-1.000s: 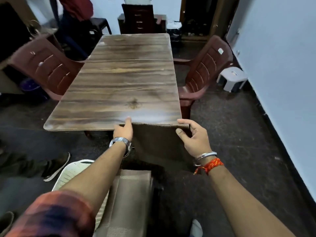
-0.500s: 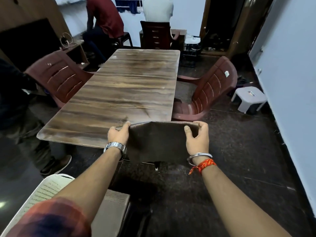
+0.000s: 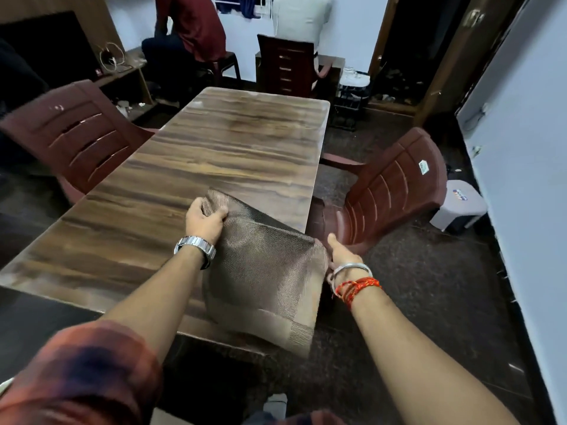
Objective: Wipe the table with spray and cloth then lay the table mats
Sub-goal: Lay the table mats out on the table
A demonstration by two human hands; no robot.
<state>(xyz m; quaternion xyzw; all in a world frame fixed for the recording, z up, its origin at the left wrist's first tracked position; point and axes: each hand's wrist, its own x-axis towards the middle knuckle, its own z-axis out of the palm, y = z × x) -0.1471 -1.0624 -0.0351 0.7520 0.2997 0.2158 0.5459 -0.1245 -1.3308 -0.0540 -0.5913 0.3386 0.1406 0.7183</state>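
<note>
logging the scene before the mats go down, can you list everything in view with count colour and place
table: 1, brown wood grain, centre
mat: 1, brown woven, held raised over the table's near right corner
left chair: 1, dark red, at the table's left side
right chair: 1, dark red, at the table's right side
far chair: 1, dark brown, at the far end
stool: 1, pale grey, by the right wall
person in red: 1, seated at the back
person in white: 1, seated at the back
left hand: 1, grips the mat's far corner
right hand: 1, holds the mat's right edge
</note>
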